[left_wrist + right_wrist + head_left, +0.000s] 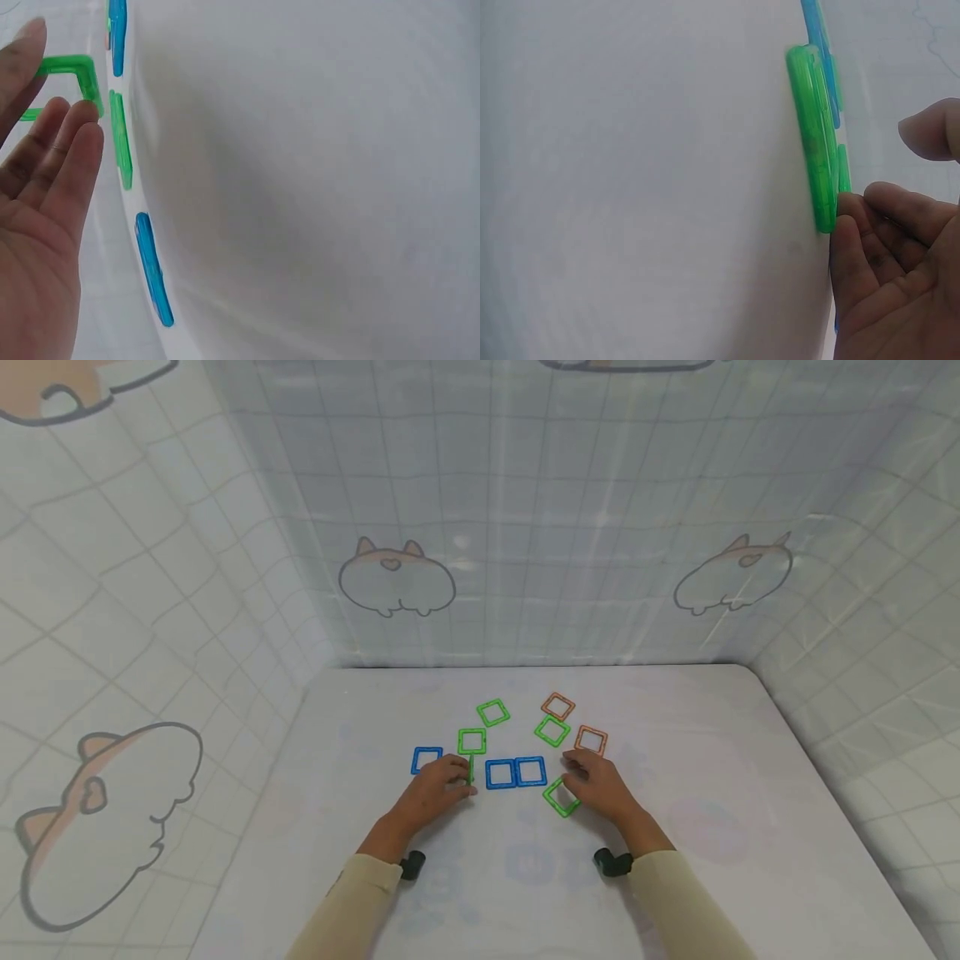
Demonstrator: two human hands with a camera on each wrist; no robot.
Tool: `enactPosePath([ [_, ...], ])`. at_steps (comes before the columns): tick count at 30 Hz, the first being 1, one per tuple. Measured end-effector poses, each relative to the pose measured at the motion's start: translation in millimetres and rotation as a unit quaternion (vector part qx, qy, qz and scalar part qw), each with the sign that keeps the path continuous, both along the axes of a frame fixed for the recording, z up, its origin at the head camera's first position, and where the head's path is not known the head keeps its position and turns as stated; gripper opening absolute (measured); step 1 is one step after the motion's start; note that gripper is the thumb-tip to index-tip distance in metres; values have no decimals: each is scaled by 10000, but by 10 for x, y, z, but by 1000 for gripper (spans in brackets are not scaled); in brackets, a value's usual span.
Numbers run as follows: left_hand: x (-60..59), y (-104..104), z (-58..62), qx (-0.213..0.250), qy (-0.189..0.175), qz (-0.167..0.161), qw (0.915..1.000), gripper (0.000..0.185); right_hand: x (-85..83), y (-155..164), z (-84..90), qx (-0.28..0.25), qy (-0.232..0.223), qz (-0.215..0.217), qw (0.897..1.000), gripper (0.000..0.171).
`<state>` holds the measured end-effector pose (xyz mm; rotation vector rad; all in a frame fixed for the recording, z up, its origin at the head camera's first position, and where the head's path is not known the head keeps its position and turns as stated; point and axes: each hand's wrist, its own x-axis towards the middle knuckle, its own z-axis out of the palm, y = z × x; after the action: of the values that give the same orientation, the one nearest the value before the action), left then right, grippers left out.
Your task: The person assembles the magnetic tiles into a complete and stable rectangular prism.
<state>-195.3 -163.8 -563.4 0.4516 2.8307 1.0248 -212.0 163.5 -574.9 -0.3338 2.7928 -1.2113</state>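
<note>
The left hand (438, 785) covers part of the upright green square frame (470, 770), so from the head view you can't really see how the fingers sit on it. Same deal on the other side: the right hand (600, 785) hides a corner of the green tile (558, 797). Both wrist views are super close and blurry, with the tiles seen edge-on and cut off by the picture's edge. The left blue square (426, 760) is partly behind the knuckles too.
</note>
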Motion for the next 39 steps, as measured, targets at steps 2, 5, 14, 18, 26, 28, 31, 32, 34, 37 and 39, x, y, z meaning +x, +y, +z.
enactPosePath([
  [2, -1, 15, 11, 59, -86, 146, 9998, 29, -1, 2, -1, -17, -9, -19, 10000, 46],
  [5, -10, 37, 20, 101, -145, 328, 9993, 29, -3, 7, -10, -35, 1, -18, 10000, 46],
  [14, -136, 133, -6, 439, 154, 192, 9987, 24, -12, 20, -30, -93, 79, -25, 9999, 45],
  [18, -184, 198, -2, 375, 241, 198, 9988, 26, -10, 13, -16, -178, -38, -101, 9998, 45],
  [26, -201, 272, -2, 229, 208, 137, 9994, 23, -5, -2, -5, -163, -91, -115, 9998, 45],
  [28, -196, 286, -6, 201, 182, 100, 9996, 19, -3, -4, -5, -183, -76, -120, 9997, 44],
  [31, -179, 312, -12, 103, 93, 45, 9999, 15, 1, -3, -13, -192, -108, -112, 9997, 44],
  [32, -171, 320, -11, 74, 81, 5, 9999, 14, 0, -3, -18, -173, -123, -113, 9997, 45],
  [34, -155, 336, -8, -8, 62, -4, 10000, 13, 1, -3, -24, -130, -131, -116, 9998, 45],
  [37, -136, 351, 2, -89, 35, 27, 10000, 13, 3, -6, -27, -117, -115, -129, 9998, 45],
  [39, -124, 354, 7, -107, -25, 81, 9999, 13, 6, -12, -29, -85, -98, -115, 9998, 45],
])
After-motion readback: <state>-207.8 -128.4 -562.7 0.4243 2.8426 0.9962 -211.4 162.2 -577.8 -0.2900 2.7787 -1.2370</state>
